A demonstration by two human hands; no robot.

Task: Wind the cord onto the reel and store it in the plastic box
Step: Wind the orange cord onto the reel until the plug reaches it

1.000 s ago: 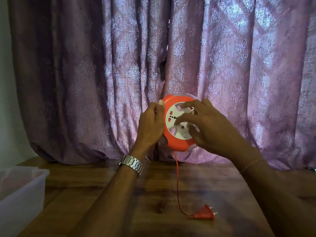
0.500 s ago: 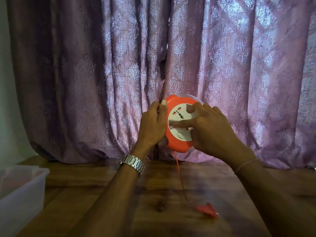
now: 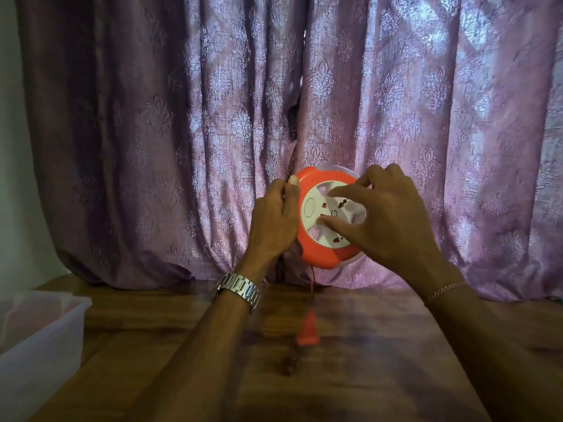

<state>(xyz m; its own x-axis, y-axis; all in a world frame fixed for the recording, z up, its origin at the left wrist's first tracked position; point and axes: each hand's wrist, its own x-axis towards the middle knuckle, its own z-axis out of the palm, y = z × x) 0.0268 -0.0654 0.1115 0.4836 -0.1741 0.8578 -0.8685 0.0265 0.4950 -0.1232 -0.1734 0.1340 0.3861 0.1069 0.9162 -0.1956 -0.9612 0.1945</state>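
Cord almost wound: the orange plug point(image 3: 308, 329), blurred, now hangs just above the middle of the wooden tabletop point(image 3: 380, 360) on a short thin orange cord point(image 3: 312, 280), lifted from where it lay a second ago. Left hand point(image 3: 274, 222) grips the round orange-and-white plastic reel point(image 3: 316, 251) at its rim, in front of the purple patterned curtain point(image 3: 152, 132); right hand point(image 3: 387, 220) has fingers spread on the white hub, turning it. Translucent plastic box point(image 3: 39, 336) waits open at the tabletop's left edge, path unobstructed.
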